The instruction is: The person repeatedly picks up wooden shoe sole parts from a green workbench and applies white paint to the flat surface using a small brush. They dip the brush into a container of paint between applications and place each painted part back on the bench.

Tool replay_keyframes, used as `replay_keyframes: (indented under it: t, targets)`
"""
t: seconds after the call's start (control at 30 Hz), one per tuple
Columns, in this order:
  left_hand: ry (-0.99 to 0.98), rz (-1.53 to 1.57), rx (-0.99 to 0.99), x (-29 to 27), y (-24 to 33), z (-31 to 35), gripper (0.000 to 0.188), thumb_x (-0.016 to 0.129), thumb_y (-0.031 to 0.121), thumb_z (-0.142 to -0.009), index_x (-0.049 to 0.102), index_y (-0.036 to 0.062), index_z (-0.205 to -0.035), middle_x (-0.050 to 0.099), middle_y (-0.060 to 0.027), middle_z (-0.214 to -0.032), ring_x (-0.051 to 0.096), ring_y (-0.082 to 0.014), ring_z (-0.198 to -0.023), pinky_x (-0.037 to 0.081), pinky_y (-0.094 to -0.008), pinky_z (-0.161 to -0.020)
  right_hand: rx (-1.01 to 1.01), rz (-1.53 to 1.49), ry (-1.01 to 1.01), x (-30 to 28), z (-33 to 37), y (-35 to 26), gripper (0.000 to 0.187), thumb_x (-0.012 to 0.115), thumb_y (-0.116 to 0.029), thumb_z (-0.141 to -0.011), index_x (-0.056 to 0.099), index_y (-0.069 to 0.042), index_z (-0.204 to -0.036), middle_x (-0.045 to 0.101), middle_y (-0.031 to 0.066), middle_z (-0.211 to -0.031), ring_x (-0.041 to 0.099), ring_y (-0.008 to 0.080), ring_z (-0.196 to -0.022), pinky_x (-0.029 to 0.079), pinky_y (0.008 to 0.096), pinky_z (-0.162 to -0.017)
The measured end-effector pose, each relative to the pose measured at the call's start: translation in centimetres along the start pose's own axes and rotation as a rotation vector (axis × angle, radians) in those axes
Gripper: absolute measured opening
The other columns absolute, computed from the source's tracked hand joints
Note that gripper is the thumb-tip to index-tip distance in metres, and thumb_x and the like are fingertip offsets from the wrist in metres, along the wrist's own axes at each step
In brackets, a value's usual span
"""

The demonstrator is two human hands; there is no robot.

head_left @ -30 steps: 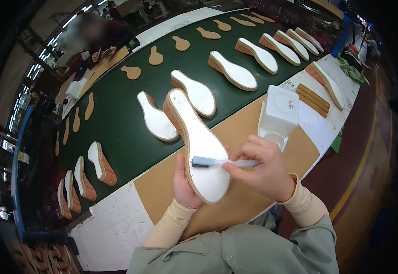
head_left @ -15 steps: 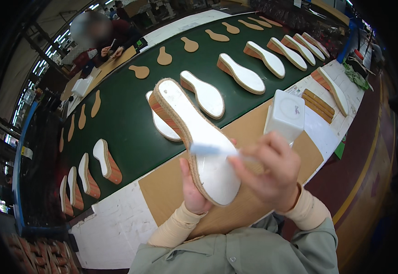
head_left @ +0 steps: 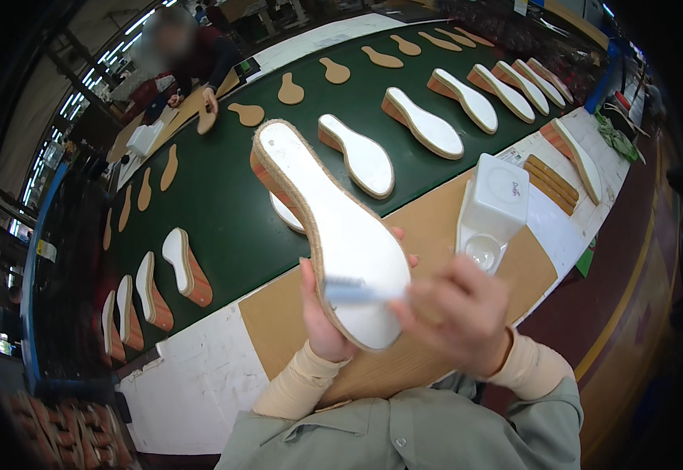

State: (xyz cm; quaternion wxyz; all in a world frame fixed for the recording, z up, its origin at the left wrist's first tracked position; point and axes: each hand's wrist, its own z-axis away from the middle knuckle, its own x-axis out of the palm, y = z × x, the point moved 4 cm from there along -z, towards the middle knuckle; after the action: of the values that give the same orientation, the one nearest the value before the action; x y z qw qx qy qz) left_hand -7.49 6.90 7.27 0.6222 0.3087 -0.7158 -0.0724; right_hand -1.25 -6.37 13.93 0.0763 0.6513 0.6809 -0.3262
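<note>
Wedge sole (head_left: 329,200), one, white face upward, woven edging, striped heel block pointing away from the wearer; held above a brown sheet (head_left: 427,219), which probably shields the worktop. Left hand (head_left: 324,323): cupped beneath the broad end, thumb along the left edge, fingertips showing at the right; a grip from below that seems meant to leave the upper face accessible. Right hand (head_left: 466,313): blurred, fingers drawn together in a pinch on the handle of a brush (head_left: 349,291); the bristled head lies over the broad end, contact not certain through the blur. White container (head_left: 499,188) with a small cup (head_left: 482,251) at its near side: just beyond the right hand, likely for a short reach. Further wedge soles (head_left: 423,125), on a green surface (head_left: 224,204), set apart from one another, presumably so faces do not touch.
</note>
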Motion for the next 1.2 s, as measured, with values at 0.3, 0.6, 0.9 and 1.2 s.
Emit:
replay_keyframes:
  t: [0.3, 0.6, 0.9, 1.2]
  targets:
    - [0.131, -0.055, -0.032, 0.9, 1.0, -0.3, 0.086, 0.019, 0.072, -0.096, 0.024, 0.0083, -0.155, 0.038, -0.0227, -0.15, 0.05, -0.0388, -0.128, 0.053, -0.0542, -0.096, -0.049, 0.012, -0.018, -0.6, -1.5, 0.9, 0.019, 0.083, -0.016, -0.071, 0.068, -0.011, -0.081, 0.047, 0.0026, -0.072, 0.05, 0.0147, -0.05, 0.039, 0.03, -0.043]
    - [0.137, -0.041, -0.178, 0.6, 2.1, -0.2, 0.074, 0.022, 0.06, -0.101, 0.03, 0.0061, -0.152, 0.046, -0.0249, -0.144, 0.055, -0.0458, -0.122, 0.052, -0.058, -0.095, -0.135, -0.054, -0.108, -1.0, -1.4, 0.5, 0.021, 0.083, -0.018, -0.069, 0.064, -0.013, -0.077, 0.051, 0.0008, -0.072, 0.052, 0.0142, -0.053, 0.037, 0.0285, -0.043]
    - [0.134, -0.006, -0.275, 0.0, 2.3, 0.0, 0.07, 0.02, 0.056, -0.102, 0.034, 0.0063, -0.15, 0.049, -0.0259, -0.14, 0.058, -0.0454, -0.118, 0.053, -0.0583, -0.094, -0.263, -0.239, -0.34, -1.5, -0.7, 0.5, 0.019, 0.081, -0.02, -0.072, 0.064, -0.014, -0.078, 0.054, -0.0004, -0.076, 0.052, 0.0113, -0.054, 0.039, 0.0273, -0.045]
    - [0.035, -0.031, -0.302, 1.0, 1.5, -0.3, 0.066, 0.024, 0.052, -0.105, 0.04, 0.003, -0.146, 0.057, -0.0185, -0.134, 0.061, -0.0324, -0.119, 0.05, -0.0481, -0.102, -0.325, -0.086, -0.174, -0.6, -0.5, -1.0, 0.017, 0.079, -0.02, -0.072, 0.066, -0.015, -0.08, 0.049, 0.001, -0.073, 0.053, 0.0138, -0.053, 0.04, 0.0277, -0.045]
